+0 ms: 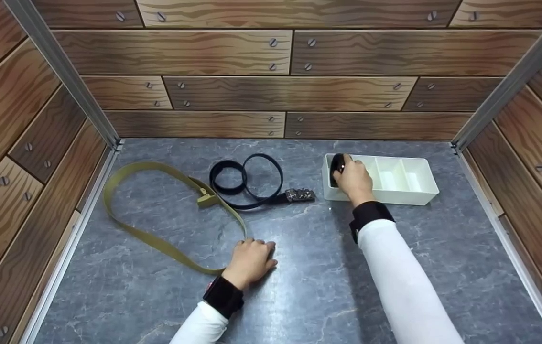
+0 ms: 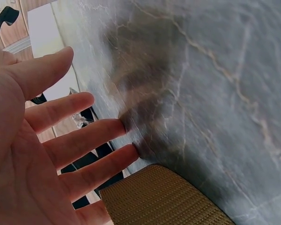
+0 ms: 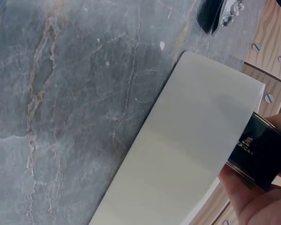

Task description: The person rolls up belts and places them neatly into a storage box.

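My right hand (image 1: 354,179) grips a black item (image 3: 257,150) with a gold emblem, lettering and thin gold edging. In the head view this item sits in the left-end compartment of the white divided box (image 1: 385,196); its exact kind I cannot tell. Fingers and thumb wrap its sides above the rim. Palm down on the floor panel, my left hand (image 1: 251,260) has its fingers spread and fairly straight. An olive webbing belt (image 1: 154,241) loops out leftward from under and beside that hand. The left wrist view shows its woven strap (image 2: 159,199) near the little finger.
A black belt (image 1: 251,206) lies loosely coiled between the olive belt and the box, its ornate metal buckle (image 1: 301,195) toward the box. Wood-patterned walls (image 1: 233,93) enclose the grey marbled surface (image 1: 299,306) at the back and both sides.
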Demonstrator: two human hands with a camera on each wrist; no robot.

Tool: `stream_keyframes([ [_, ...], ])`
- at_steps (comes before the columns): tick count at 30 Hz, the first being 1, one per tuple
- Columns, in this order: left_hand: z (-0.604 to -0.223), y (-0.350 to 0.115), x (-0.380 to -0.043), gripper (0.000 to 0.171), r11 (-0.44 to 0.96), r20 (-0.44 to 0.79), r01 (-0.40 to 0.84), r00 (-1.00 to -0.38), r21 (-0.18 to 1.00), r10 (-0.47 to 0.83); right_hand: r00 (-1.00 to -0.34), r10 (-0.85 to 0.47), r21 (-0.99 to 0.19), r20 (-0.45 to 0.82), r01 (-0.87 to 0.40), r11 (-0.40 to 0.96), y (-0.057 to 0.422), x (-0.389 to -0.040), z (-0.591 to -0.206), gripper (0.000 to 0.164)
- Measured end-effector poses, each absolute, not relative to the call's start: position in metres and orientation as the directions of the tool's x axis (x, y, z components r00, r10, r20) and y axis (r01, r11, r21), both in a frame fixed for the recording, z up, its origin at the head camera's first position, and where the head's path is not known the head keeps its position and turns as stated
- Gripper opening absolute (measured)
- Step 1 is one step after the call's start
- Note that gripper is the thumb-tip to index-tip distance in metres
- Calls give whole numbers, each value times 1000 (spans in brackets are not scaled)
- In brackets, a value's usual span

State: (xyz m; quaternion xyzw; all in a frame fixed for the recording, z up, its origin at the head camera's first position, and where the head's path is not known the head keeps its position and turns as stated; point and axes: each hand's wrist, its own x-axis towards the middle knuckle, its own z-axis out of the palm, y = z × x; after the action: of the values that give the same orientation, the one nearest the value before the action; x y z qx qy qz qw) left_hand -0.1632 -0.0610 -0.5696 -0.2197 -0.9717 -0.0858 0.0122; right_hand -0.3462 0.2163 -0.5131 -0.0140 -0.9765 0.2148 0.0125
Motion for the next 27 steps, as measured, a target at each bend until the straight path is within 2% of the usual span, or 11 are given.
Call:
stream_keyframes([
  [6, -569, -60, -162, 32, 890, 55, 428, -904, 157, 424, -999, -23, -440, -23, -10, 898, 221, -347, -510, 70],
  [19, -569, -59, -163, 34, 894, 45, 431, -902, 127, 429, -1000, 17, -506, -12, 21, 862, 223, -346, -514, 73],
  [23, -569, -61, -164, 35, 890, 39, 434, -900, 138, 433, -998, 19, -520, 53, -11, 854, 219, -339, -513, 72],
  [27, -569, -66, -163, 36, 875, 101, 452, -892, 171, 441, -975, 30, -491, 221, -85, 867, 207, -325, -511, 64],
])
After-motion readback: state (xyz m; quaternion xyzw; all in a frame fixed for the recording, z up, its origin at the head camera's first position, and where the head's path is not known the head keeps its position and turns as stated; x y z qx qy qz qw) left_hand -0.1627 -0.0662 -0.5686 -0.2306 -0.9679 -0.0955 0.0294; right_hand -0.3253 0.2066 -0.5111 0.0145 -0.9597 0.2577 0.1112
